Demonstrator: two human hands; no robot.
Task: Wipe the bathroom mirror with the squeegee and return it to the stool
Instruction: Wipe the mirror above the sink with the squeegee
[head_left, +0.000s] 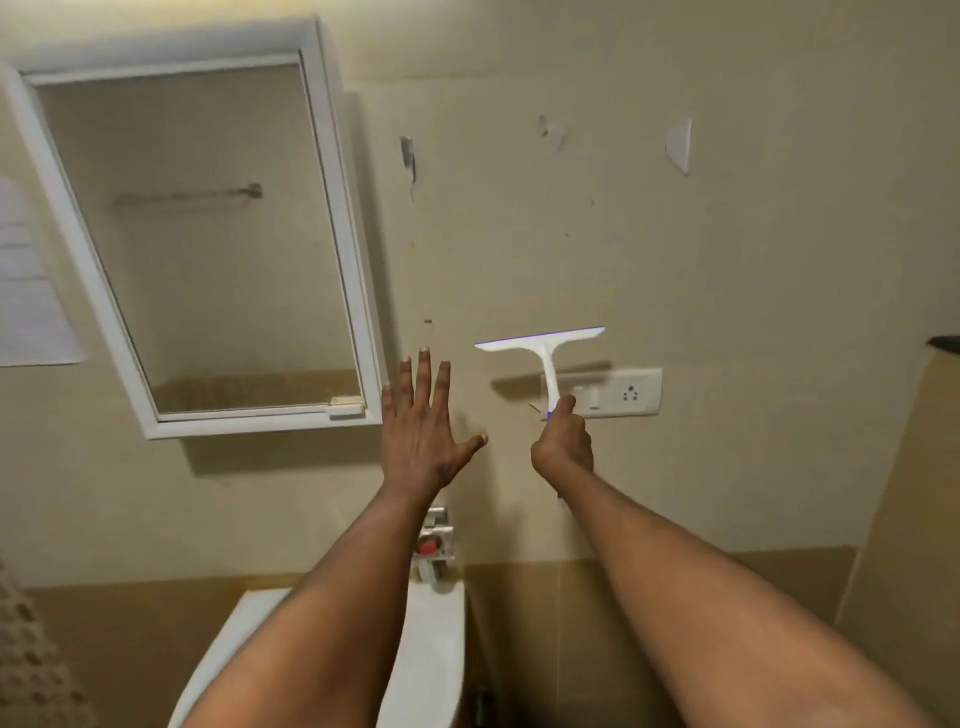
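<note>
Squeegee white, purple-edged blade, gripped in right hand

Right hand grips white squeegee by handle, blade up, in front of wall switch plate. Left hand raised, fingers spread, empty, just right of mirror's lower right corner. White sink below, between forearms.

white squeegee upright, beside mirror
</note>
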